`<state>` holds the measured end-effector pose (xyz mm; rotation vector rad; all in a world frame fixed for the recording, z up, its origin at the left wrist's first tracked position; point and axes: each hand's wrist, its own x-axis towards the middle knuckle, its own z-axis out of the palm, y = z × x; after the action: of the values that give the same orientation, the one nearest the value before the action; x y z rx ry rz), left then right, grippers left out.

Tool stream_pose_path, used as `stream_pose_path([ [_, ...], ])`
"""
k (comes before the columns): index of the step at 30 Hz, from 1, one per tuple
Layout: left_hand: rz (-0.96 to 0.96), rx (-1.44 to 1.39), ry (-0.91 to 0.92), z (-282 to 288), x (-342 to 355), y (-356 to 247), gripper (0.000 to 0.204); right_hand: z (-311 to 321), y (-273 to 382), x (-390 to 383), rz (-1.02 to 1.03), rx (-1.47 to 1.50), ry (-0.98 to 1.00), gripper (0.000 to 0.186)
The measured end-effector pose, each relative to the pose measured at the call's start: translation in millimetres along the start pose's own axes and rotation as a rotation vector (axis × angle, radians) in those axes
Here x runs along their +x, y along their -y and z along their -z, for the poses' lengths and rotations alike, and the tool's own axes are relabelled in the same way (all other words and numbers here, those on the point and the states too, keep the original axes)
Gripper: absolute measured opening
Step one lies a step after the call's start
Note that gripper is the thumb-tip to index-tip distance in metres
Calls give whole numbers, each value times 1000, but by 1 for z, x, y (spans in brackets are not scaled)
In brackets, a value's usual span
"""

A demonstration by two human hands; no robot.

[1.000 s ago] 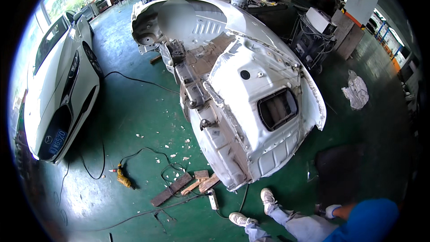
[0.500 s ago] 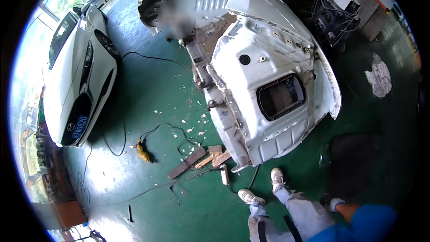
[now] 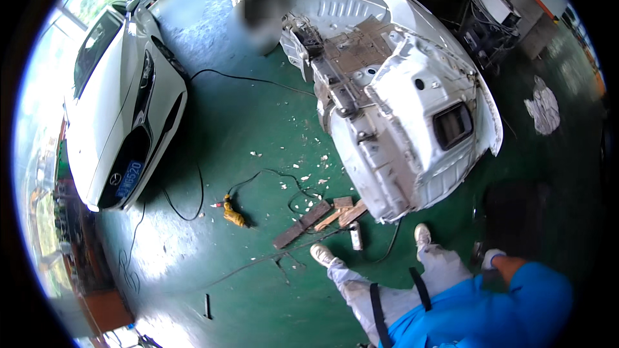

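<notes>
My right hand [image 3: 493, 258], in a white glove, hangs beside my right leg at the lower right. Its fingers look curled around a dark object [image 3: 477, 251], too small and partly hidden to name. My left hand is out of sight. Ahead of my feet lies a large cut white car body section [image 3: 445, 90], with a rectangular opening and exposed brown-stained metal along its left side. Neither hand touches it. A yellow corded power tool [image 3: 233, 212] rests on the green floor to the left.
Wooden blocks [image 3: 302, 224] and a white power strip [image 3: 356, 236] lie near my feet. Cables [image 3: 258, 80] cross the floor among pale scraps. A white car [image 3: 109, 129] stands left; a wheeled machine [image 3: 487, 26] and crumpled sheet [image 3: 543, 106] are right.
My left foot has stepped out to the left, and my legs are wider apart. The view has shifted, so the body section and power tool appear farther right. My right hand stays by my leg.
</notes>
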<state>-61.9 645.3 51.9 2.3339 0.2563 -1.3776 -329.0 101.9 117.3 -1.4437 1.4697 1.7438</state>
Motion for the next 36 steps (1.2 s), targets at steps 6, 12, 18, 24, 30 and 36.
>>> stream_pose_path([
  [6, 71, -143, -50, 204, 121, -48, 52, -1, 96, -76, -24, 52, -2, 39],
  [12, -206, 64, -422, 420, 183, -282, 49, -20, 187, -144, 55, 246, 99, 31],
  [18, -531, -646, -202, 457, 294, -531, 25, -29, 271, -142, 139, 457, 210, 37],
  [24, -749, -672, 215, 344, 198, -778, 26, 21, 340, -111, 239, 499, 387, 27],
  [30, -551, -636, 583, 209, 196, -935, 29, 114, 373, -83, 117, 788, 454, 26],
  [36, -381, -646, 861, 107, 213, -1006, 25, 256, 361, -177, 36, 910, 298, 26],
])
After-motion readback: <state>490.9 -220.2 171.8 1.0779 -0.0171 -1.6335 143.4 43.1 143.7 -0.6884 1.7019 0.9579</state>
